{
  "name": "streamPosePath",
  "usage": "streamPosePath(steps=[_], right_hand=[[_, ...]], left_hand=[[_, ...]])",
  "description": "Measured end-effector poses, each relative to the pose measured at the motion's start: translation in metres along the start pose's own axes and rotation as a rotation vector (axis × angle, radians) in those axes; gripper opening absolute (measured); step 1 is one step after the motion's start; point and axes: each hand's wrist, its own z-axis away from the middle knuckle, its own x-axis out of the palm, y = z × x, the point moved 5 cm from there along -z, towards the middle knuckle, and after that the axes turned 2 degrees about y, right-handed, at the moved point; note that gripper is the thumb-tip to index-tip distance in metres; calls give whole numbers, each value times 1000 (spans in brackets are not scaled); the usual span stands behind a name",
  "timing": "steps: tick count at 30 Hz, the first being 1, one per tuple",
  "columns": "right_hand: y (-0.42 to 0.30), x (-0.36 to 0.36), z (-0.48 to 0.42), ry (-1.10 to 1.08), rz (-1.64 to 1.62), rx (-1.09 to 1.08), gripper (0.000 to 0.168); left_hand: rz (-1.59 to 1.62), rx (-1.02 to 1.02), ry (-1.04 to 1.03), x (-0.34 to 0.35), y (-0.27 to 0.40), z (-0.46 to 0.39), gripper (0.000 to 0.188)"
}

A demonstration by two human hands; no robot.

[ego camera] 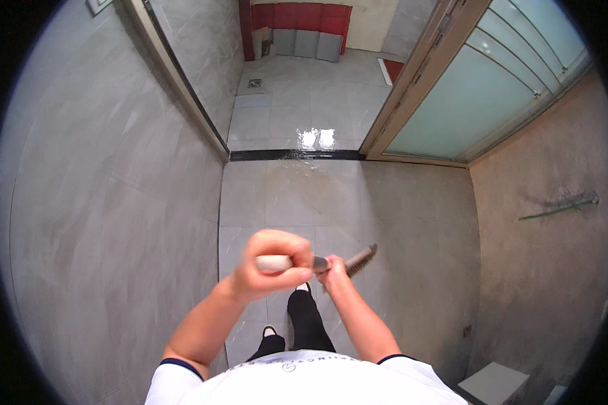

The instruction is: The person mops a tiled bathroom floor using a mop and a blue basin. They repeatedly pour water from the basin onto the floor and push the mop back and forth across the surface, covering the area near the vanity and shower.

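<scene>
My left hand (278, 276) grips the upper end of a broom's handle (271, 263), whose pale end pokes out of the fist towards the camera. Lower on the same handle, my right hand (333, 271) is wrapped around the shaft. Past that hand, the bristled broom head (362, 260) shows at the right, tilted and partly hidden behind the hand and forearm. Whether its bristles touch the floor cannot be told. Grey floor tiles (294, 202) lie ahead of me, with a brownish wet patch (309, 174) near the door sill.
A black door sill (263, 155) crosses the floor ahead. Grey tiled wall (106, 202) rises at left; a frosted glass door (446, 111) stands at right. Beyond are a floor drain (255, 83) and grey panels (306, 44) against red material (299, 16). A pale box-like object (494, 383) sits at lower right.
</scene>
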Motion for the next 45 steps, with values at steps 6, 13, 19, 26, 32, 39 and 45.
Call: streamPosePath(steps=[6,13,19,26,32,39,45], right_hand=[[-36,199,-1,-450,66,-30,23],[-51,300,-14,-749,57,190,21],[-66,240,70,-396,165,-60,22],[-72,139,28,71,129,-43,10],[-47,198,-28,-142,287,47,11],[-38,328,-36,-690,176,248,21],[54,327,30,-545,566,23,21]], left_hand=[[-378,222,-180,-6,2,-59,12],[-759,216,-239,4,-36,-55,11],[-516,178,-71,-2,64,-69,12],[113,177,309,-85,17,-60,11],[-224,158,241,-81,15,-78,17],[-736,183,-207,-11,-44,-51,8],[-769,305,185,-51,76,6,14]])
